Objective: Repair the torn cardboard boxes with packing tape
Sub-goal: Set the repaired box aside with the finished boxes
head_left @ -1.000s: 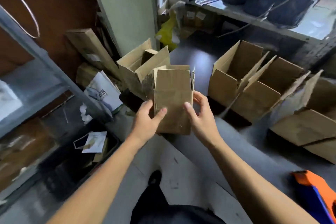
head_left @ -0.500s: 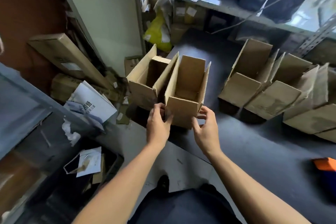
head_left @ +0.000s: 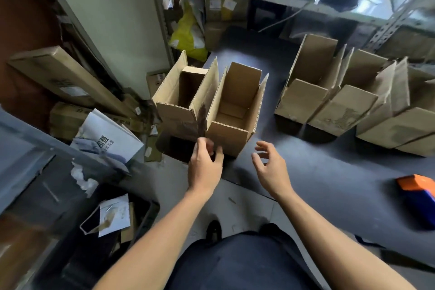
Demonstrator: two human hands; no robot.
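Open box (head_left: 231, 110) stood upright on dark floor (head_left: 317, 172), flaps up, touching second open box (head_left: 179, 101) on its left. Left hand (head_left: 204, 165) touched its near corner. Right hand (head_left: 270, 167) hovered just beside, fingers spread. Three more boxes (head_left: 341, 106) stood well right.

A second ago you held the small open-topped brown cardboard box (head_left: 231, 110) up in both hands, its closed side turned toward you. It now stands upright on the dark grey floor (head_left: 306, 179), opening up, pressed against the open box on its left. Your right hand (head_left: 270, 167) has let go and hangs spread just beside the box's near corner. Your left hand (head_left: 206, 165) has dropped to the lower near corner, where its fingers (head_left: 207, 145) seem to touch the cardboard, though that is hard to confirm.
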